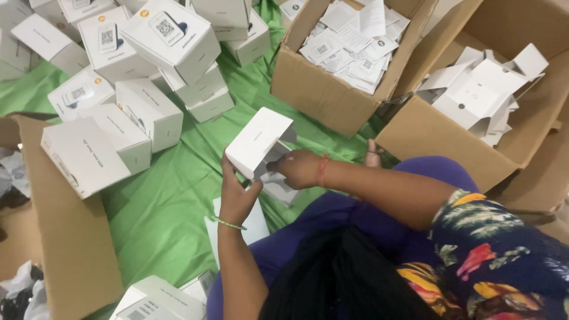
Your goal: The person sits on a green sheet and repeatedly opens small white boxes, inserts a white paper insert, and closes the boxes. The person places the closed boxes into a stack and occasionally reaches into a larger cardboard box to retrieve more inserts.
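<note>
We note small white matte cardboard box [259,142], held from below by left hand [237,198]; right hand [298,168] reaching inside its open end. Beyond grip: brown corrugated carton [323,95] holding loose white paper leaflets [355,41].

Right hand [299,168] fingertips hidden inside small white box [259,142]; contents unseen.

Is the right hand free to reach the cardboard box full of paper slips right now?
Probably not as things stand: the right hand is pushed into the open end of the small white box, which the left hand grips. The way to the cardboard box looks unobstructed.
</note>
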